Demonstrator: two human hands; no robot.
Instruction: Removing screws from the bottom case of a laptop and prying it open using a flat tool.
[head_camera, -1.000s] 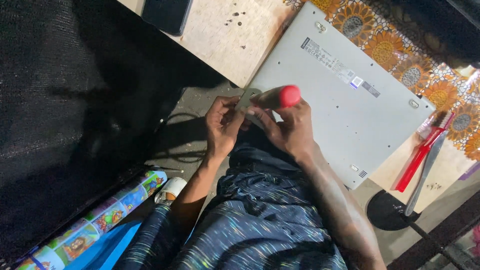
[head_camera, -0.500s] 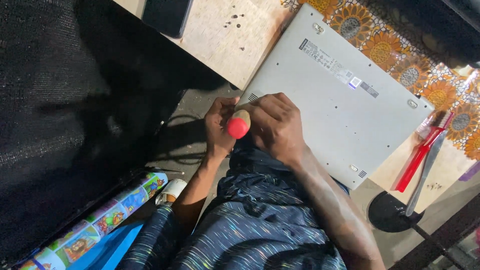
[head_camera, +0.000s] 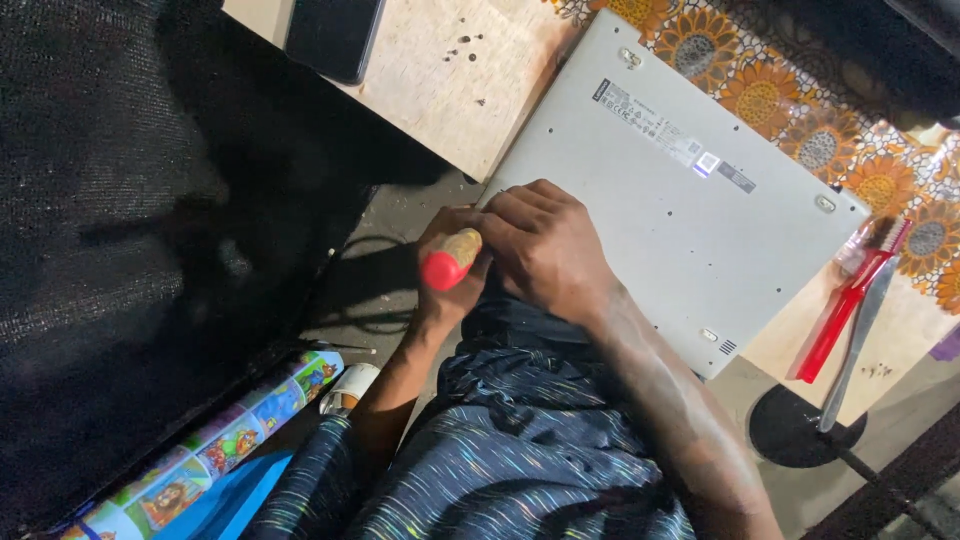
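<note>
laptop base (head_camera: 680, 210): matt grey plastic | screwdriver handle (head_camera: 448, 262): glossy red | tabletop (head_camera: 450, 75): rough wood

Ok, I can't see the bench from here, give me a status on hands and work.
Left hand grips red-capped screwdriver handle. Right hand steadies it at the near corner of the upturned grey laptop. Tip hidden under fingers. Nothing blocking.
</note>
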